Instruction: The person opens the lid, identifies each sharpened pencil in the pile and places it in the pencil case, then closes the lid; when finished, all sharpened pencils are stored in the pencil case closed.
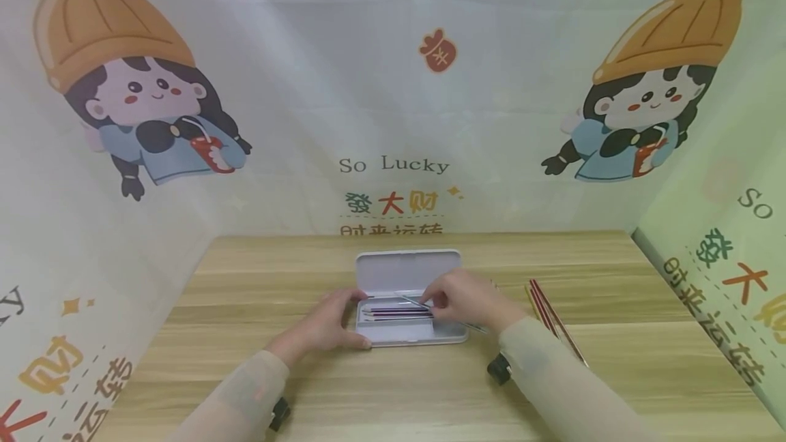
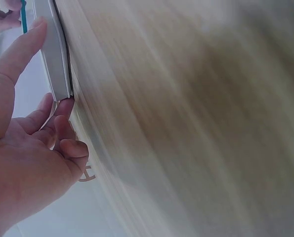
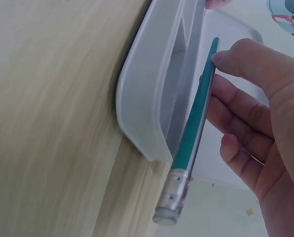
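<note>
A white pencil case (image 1: 399, 343) lies with its lid (image 1: 405, 271) raised at the back. Several dark pencils (image 1: 393, 314) rest side by side in its tray. My left hand (image 1: 331, 319) grips the case's left end, thumb at the front and fingers toward the back. In the left wrist view, that thumb presses the white wall (image 2: 55, 54). Over the right half of the case, my right hand (image 1: 463, 299) pinches a teal pencil (image 3: 198, 113) between thumb and fingers. Its metal band and eraser end point outward, past the case's right end.
Several red and yellow pencils (image 1: 543, 305) lie on the wooden table (image 1: 295, 394) to the right, partly behind the right forearm. A printed cloth (image 1: 307, 121) with cartoon figures hangs behind the table and at both sides.
</note>
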The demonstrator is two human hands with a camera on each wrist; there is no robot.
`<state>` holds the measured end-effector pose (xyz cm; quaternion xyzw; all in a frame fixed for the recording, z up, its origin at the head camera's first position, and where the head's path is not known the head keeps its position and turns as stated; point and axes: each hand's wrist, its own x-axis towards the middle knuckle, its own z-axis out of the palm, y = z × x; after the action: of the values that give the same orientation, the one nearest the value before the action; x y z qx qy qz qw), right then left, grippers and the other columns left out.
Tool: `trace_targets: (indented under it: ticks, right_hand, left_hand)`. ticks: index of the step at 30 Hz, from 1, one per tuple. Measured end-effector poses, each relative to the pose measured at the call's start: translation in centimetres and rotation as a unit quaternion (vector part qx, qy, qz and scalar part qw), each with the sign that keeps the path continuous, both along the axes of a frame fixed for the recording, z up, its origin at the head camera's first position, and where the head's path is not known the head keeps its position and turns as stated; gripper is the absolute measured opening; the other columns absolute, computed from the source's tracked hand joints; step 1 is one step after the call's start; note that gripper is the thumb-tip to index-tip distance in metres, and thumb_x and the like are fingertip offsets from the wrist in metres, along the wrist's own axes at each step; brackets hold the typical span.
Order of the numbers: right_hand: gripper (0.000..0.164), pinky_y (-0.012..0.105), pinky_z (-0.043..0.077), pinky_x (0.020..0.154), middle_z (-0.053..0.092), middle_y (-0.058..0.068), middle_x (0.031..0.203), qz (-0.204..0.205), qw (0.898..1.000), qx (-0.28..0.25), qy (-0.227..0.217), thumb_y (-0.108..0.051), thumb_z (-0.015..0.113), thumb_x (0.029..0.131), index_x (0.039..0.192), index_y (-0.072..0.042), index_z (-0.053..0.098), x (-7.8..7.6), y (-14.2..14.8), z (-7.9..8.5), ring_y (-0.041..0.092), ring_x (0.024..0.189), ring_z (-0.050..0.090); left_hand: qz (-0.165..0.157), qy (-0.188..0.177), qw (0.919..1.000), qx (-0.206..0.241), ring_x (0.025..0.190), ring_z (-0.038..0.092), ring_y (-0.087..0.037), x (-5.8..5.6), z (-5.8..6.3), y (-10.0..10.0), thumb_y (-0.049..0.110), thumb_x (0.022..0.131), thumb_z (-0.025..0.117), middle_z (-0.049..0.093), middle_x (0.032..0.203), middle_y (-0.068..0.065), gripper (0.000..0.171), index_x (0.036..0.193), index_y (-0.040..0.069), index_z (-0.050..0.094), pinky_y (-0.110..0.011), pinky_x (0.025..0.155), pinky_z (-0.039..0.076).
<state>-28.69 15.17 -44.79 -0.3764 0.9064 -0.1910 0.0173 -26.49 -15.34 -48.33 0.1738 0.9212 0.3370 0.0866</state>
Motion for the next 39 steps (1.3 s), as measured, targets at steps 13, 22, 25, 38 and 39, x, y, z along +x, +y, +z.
trace_targets:
  ticks: [13, 22, 25, 38, 39]
  right_hand:
    - [0.02, 0.018, 0.049, 0.061, 0.066, -0.014, 0.076, 0.03, 0.999, 0.031, -0.005, -0.013, 0.076, 0.088, 0.107, -0.018, 0.082, -1.5, -2.6, 0.0, 0.0, 0.067, 0.054]
    - [0.019, 0.016, 0.048, 0.063, 0.067, -0.012, 0.077, 0.059, 0.998, 0.032, 0.01, -0.016, 0.077, 0.088, 0.106, -0.018, 0.082, -2.1, -3.8, -0.5, -0.001, 0.068, 0.054]
    - [0.018, 0.016, 0.048, 0.064, 0.068, -0.011, 0.078, 0.058, 0.998, 0.036, 0.013, -0.015, 0.078, 0.087, 0.104, -0.018, 0.082, -2.2, -4.0, -0.7, -0.001, 0.069, 0.054]
    - [0.016, 0.015, 0.048, 0.065, 0.068, -0.013, 0.079, 0.048, 0.998, 0.035, 0.031, -0.018, 0.079, 0.086, 0.101, -0.022, 0.082, -2.4, -4.1, -1.5, -0.002, 0.069, 0.053]
    - [0.016, 0.015, 0.047, 0.065, 0.068, -0.013, 0.079, 0.051, 0.998, 0.033, 0.031, -0.017, 0.079, 0.086, 0.1, -0.022, 0.082, -2.4, -4.2, -1.5, -0.002, 0.069, 0.053]
  left_hand:
    - [-0.006, 0.008, 0.9999, -0.004, 0.139, 0.047, -0.041, -0.1, 0.0, 0.0, 0.03, 0.066, 0.097, 0.056, 0.146, -0.019, 0.086, 0.138, 0.006, 0.056, -0.06, 0.122, 0.033]
    - [-0.009, 0.008, 0.9999, -0.004, 0.139, 0.047, -0.041, -0.1, -0.1, 0.0, 0.031, 0.067, 0.097, 0.056, 0.146, -0.019, 0.086, 0.139, 0.007, 0.056, -0.06, 0.121, 0.034]
    - [-0.008, 0.007, 0.9999, -0.003, 0.138, 0.047, -0.041, -0.1, -0.1, 0.0, 0.031, 0.066, 0.097, 0.057, 0.145, -0.018, 0.086, 0.138, 0.007, 0.056, -0.06, 0.121, 0.035]
    - [-0.004, 0.004, 1.0, 0.0, 0.139, 0.047, -0.04, -0.1, 0.0, 0.0, 0.031, 0.066, 0.097, 0.056, 0.146, -0.018, 0.086, 0.138, 0.009, 0.056, -0.061, 0.121, 0.035]
    - [-0.003, 0.003, 1.0, -0.001, 0.139, 0.047, -0.04, -0.1, 0.0, 0.0, 0.031, 0.066, 0.097, 0.056, 0.146, -0.018, 0.086, 0.138, 0.009, 0.056, -0.061, 0.12, 0.035]
